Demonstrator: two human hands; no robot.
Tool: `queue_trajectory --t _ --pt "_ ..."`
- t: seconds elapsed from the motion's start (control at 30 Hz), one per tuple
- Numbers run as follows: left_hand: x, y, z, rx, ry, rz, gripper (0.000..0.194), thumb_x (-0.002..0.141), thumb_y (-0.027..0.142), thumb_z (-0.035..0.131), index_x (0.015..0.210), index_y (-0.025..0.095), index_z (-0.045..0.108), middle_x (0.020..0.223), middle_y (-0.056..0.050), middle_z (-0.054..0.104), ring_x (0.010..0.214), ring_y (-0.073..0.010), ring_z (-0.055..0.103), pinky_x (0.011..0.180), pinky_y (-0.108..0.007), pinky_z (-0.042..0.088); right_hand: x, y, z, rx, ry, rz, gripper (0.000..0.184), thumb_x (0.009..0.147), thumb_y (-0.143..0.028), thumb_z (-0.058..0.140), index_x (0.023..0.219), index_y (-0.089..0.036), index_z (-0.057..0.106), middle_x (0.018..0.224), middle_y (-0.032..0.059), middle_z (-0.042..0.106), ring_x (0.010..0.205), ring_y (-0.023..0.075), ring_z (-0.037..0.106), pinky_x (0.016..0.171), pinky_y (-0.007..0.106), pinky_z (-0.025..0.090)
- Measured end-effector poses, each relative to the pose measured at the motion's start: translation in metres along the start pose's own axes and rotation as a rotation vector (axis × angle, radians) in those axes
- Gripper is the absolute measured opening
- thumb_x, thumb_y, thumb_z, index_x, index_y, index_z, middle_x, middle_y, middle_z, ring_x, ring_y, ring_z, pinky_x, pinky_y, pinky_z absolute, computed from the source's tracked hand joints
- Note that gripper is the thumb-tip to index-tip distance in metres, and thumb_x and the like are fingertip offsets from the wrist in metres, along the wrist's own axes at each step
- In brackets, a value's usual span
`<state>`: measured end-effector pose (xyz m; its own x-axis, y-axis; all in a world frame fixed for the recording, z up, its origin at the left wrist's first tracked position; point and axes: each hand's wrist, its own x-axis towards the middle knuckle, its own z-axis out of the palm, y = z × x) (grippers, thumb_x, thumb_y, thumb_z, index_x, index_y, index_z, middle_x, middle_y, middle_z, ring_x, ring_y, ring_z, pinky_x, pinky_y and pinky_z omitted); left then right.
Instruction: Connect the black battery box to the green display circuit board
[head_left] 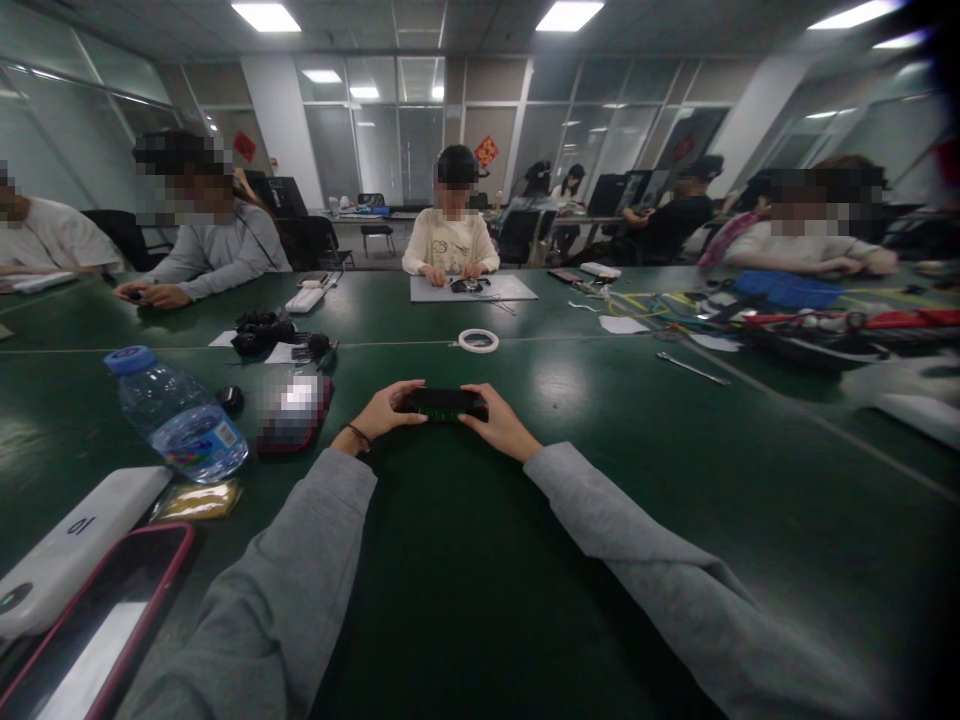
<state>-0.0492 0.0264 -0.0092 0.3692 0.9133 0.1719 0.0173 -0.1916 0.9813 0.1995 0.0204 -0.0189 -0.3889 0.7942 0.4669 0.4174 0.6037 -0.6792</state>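
Note:
Ahead of me, just over the green table, both hands hold a small black rectangular device [441, 404] sideways by its short ends. It looks glossy and has small greenish marks along its lower edge; its exact kind is not clear. My left hand [381, 412] wraps round the left end, with the thumb in front and fingers behind. My right hand [496, 418] grips the right end in the same way. Left of my left hand lies a phone in a red case [296, 420]. Beyond the device sits a white tape roll [478, 341].
On the left are a water bottle [184, 425], a white power bank [79, 545], a second phone [97, 620] and a yellow packet [199, 500]. A wrench [691, 368] and tangled cables [675, 308] lie right. Several people sit around; one opposite works over a white board [517, 288].

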Motion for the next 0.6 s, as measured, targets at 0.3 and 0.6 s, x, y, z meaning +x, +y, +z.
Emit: queue_trajectory --t 0.3,0.6 --pt "0.001 0.006 0.002 -0.034 0.12 -0.07 0.061 0.071 0.033 0.068 0.125 0.015 0.045 0.123 -0.014 0.056 0.118 -0.0224 0.051 0.104 -0.043 0.035 -0.003 -0.025 -0.001 -0.305 0.017 -0.193 0.048 0.071 -0.004 0.052 0.115 -0.02 0.04 0.116 0.0098 0.045 0.111 0.0249 0.044 0.097 0.044 0.04" --pt "-0.003 0.007 0.0 0.011 -0.015 -0.016 0.075 0.059 0.019 0.077 0.126 0.019 0.046 0.113 -0.01 0.061 0.11 -0.022 0.055 0.1 -0.046 0.038 -0.004 -0.03 -0.001 -0.31 -0.011 -0.193 0.057 0.069 -0.039 0.071 0.113 -0.021 0.042 0.118 0.0118 0.044 0.11 0.0293 0.044 0.091 0.049 0.042"
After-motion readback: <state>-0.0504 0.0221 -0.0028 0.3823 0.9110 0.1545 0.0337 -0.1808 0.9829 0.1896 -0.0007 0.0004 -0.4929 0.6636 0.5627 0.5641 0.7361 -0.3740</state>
